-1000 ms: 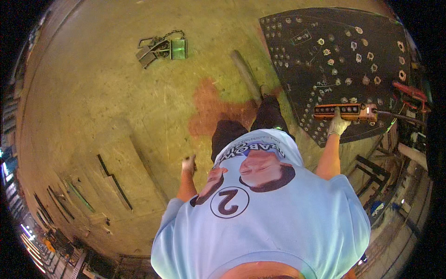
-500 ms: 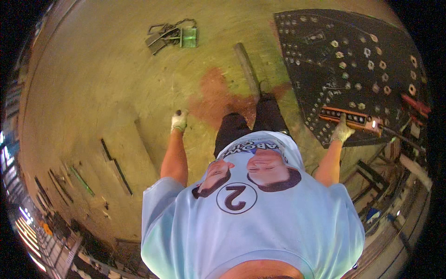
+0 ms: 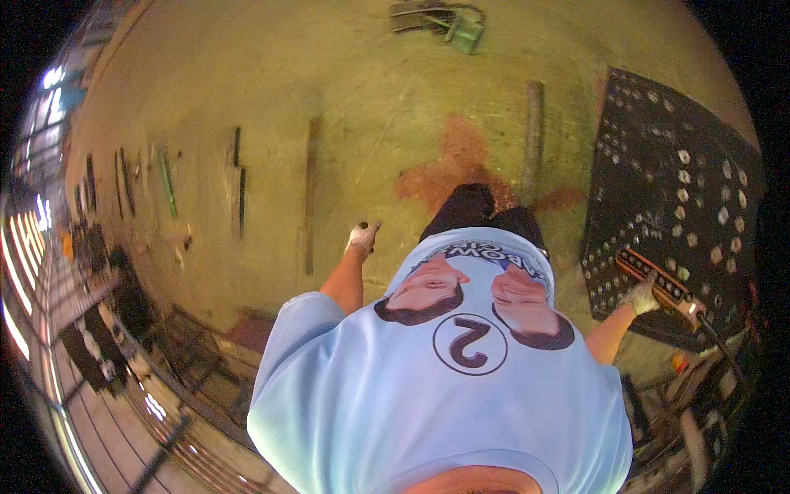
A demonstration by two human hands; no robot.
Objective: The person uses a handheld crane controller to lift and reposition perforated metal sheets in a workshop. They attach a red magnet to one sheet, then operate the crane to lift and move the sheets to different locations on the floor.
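My right hand (image 3: 642,298), in a pale work glove, is closed round an orange pendant control box (image 3: 668,284) with a row of dark buttons. A dark cable (image 3: 724,350) runs from its near end. Beneath the box lies a large black plate (image 3: 634,173) dotted with holes and pale round marks. My left hand (image 3: 363,237), gloved too, hangs out over the floor at my left. Its thumb stands apart from the other fingers, and dark patches show at the fingertips. I make out no object in it.
A bar (image 3: 534,123) lies on the floor ahead, beside a reddish stain (image 3: 461,156). Farther off sits a green metal clamp-like piece (image 3: 465,31). Long narrow bars (image 3: 310,198) lie to the left, one of them green (image 3: 168,185). Metal racks (image 3: 197,346) stand at lower left.
My view has turned left, so the floor, plate and bars have shifted right and rotated in the picture. My right hand keeps its hold on the pendant control box; the left thumb now points outward.
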